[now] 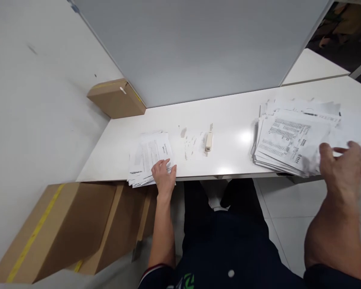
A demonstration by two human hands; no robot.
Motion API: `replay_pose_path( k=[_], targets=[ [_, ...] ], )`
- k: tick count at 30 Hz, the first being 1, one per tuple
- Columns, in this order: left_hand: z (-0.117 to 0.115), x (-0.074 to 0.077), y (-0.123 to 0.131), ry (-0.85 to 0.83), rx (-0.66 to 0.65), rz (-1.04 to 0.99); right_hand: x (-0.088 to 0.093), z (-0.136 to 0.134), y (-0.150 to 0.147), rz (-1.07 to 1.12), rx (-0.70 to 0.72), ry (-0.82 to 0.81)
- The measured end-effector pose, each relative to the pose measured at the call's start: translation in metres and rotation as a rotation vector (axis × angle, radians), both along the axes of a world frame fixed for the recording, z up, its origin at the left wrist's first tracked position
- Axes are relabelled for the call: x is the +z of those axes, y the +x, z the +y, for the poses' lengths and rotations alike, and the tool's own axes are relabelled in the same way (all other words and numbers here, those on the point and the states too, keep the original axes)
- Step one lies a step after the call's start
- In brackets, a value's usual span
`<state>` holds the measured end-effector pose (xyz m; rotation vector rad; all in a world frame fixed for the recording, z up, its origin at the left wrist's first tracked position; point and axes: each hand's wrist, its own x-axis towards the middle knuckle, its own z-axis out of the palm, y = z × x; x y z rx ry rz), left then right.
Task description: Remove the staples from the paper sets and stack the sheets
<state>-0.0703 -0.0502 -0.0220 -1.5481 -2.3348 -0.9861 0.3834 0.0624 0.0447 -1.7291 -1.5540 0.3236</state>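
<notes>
On the left, a small stack of printed paper sheets lies slightly fanned at the desk's front edge. My left hand rests on its front right corner, thumb and fingers apart. A larger, untidy stack of printed sheets sits at the right, its layers overlapping unevenly. At that stack's right front side is my right hand, fingers bent and spread. Whether its fingertips touch a sheet is hard to make out. Between the stacks stands a small beige block-like object.
The white desk backs onto a grey panel. One cardboard box stands in the back left corner. Below the desk at left are larger cardboard boxes with yellow tape. Marks show on the desktop near the beige object.
</notes>
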Motion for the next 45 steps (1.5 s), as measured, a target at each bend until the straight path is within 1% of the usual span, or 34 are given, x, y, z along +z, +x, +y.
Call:
replay_pose_path(
  k=[1, 2, 3, 5, 7, 12, 14, 16, 18, 20, 24, 26, 28, 29, 30, 32, 34, 36, 37, 38, 39, 40, 42, 43, 44, 45],
  targets=[
    [-0.004, 0.002, -0.007, -0.073, 0.007, 0.029, 0.002, -0.004, -0.005, -0.066, -0.116, 0.056],
    [-0.006, 0.003, -0.012, -0.131, 0.003, 0.047, 0.003, -0.008, -0.013, -0.089, -0.202, 0.077],
    [-0.008, 0.004, -0.015, -0.17, -0.008, 0.054, 0.003, -0.012, -0.024, -0.06, -0.238, 0.065],
    [-0.009, 0.005, -0.02, -0.197, -0.025, 0.046, -0.001, -0.019, -0.05, 0.021, -0.133, 0.006],
    [-0.008, 0.005, -0.024, -0.2, -0.028, 0.017, -0.011, -0.025, -0.079, 0.053, 0.005, -0.034],
    [-0.006, 0.009, -0.027, -0.177, -0.074, -0.1, -0.04, -0.044, -0.151, 0.119, 0.456, -0.146],
    [-0.006, 0.01, -0.026, -0.129, -0.045, -0.196, -0.047, -0.053, -0.174, 0.128, 0.601, -0.184],
    [-0.006, 0.009, -0.024, -0.066, 0.016, -0.312, -0.05, -0.062, -0.192, 0.133, 0.722, -0.215],
    [-0.006, 0.008, -0.022, -0.007, 0.062, -0.411, -0.052, -0.067, -0.204, 0.146, 0.802, -0.233],
    [-0.005, 0.006, -0.021, 0.041, 0.092, -0.486, -0.053, -0.069, -0.213, 0.152, 0.849, -0.246],
    [-0.003, 0.005, -0.019, 0.087, 0.134, -0.595, -0.054, -0.068, -0.224, 0.167, 0.897, -0.279],
    [-0.004, 0.008, -0.016, 0.115, 0.116, -0.618, -0.053, -0.068, -0.227, 0.197, 0.9, -0.3],
    [-0.008, 0.013, -0.009, 0.177, 0.053, -0.578, -0.051, -0.068, -0.232, 0.269, 0.893, -0.362],
    [-0.01, 0.016, -0.003, 0.214, 0.004, -0.533, -0.05, -0.068, -0.234, 0.337, 0.891, -0.421],
    [-0.014, 0.019, 0.005, 0.242, -0.054, -0.477, -0.049, -0.068, -0.237, 0.434, 0.89, -0.501],
    [-0.022, 0.023, 0.024, 0.255, -0.195, -0.357, -0.049, -0.066, -0.243, 0.698, 0.878, -0.696],
    [-0.029, 0.026, 0.045, 0.208, -0.373, -0.263, -0.052, -0.064, -0.249, 0.945, 0.859, -0.867],
    [-0.033, 0.026, 0.06, 0.142, -0.564, -0.209, -0.056, -0.061, -0.251, 1.054, 0.828, -0.931],
    [-0.033, 0.025, 0.063, 0.118, -0.633, -0.196, -0.057, -0.06, -0.251, 1.052, 0.805, -0.921],
    [-0.032, 0.023, 0.063, 0.104, -0.661, -0.186, -0.059, -0.059, -0.25, 1.026, 0.778, -0.896],
    [-0.03, 0.021, 0.06, 0.099, -0.636, -0.174, -0.061, -0.058, -0.247, 0.992, 0.751, -0.869],
    [-0.027, 0.019, 0.054, 0.096, -0.562, -0.152, -0.061, -0.058, -0.244, 0.96, 0.728, -0.847],
    [-0.02, 0.013, 0.037, 0.062, -0.336, -0.073, -0.062, -0.059, -0.235, 0.913, 0.711, -0.833],
    [-0.015, 0.011, 0.027, 0.017, -0.234, -0.024, -0.061, -0.06, -0.231, 0.898, 0.71, -0.829],
    [-0.011, 0.008, 0.018, -0.036, -0.159, 0.02, -0.061, -0.062, -0.227, 0.888, 0.708, -0.824],
    [-0.007, 0.006, 0.01, -0.089, -0.117, 0.057, -0.061, -0.063, -0.224, 0.88, 0.703, -0.816]
  ],
)
